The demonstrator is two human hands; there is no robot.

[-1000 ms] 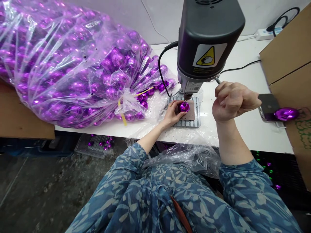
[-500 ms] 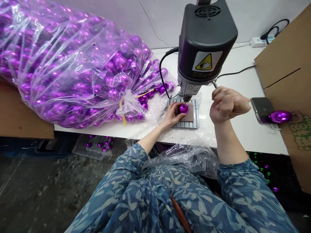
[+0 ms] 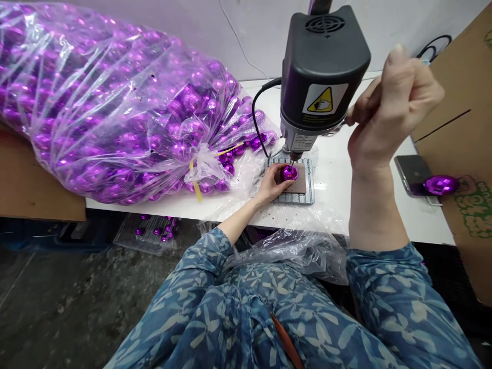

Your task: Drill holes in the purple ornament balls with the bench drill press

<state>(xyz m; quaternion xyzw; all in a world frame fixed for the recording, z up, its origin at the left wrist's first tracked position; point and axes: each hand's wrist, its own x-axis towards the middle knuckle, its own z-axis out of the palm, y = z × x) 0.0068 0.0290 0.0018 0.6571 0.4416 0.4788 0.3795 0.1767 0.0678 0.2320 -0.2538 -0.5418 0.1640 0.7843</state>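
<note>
My left hand (image 3: 271, 183) grips a small shiny purple ball (image 3: 289, 172) on a brown pad on the metal base plate (image 3: 294, 196) of a black bench drill (image 3: 323, 72). The drill tip sits just above the ball. My right hand (image 3: 392, 105) is raised beside the drill head, its fingers closed round the feed lever, which is mostly hidden.
A big clear plastic bag (image 3: 115, 102) full of purple balls lies on the white table (image 3: 384, 205) at the left. A phone (image 3: 413, 174) and another purple ball (image 3: 441, 184) lie at the right by a cardboard box (image 3: 461, 123). Loose plastic film hangs over my lap.
My right hand has risen from low beside the drill to up next to its head, still closed on the lever. The left hand keeps the ball in place.
</note>
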